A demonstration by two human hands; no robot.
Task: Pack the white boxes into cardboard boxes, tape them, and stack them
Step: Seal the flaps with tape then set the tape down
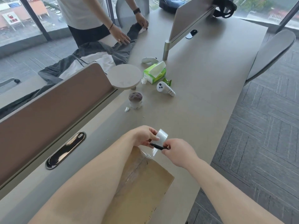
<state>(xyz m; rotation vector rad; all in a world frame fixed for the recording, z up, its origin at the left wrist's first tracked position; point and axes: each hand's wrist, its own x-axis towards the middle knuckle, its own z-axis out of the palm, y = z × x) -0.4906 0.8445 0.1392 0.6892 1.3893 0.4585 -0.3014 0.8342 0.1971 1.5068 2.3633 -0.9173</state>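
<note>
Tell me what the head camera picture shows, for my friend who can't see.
A person's left hand holds a roll of clear tape above a taped cardboard box, while the right hand pinches a thin black tool at the pulled-out strip. Farther along the table sit a spare tape roll and a green tissue pack; a second person handles a dark jacket.

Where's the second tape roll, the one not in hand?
In the head view the second tape roll stands on end on the table, left of centre. It is just in front of the round white stand and left of the nearer white controller.
</note>
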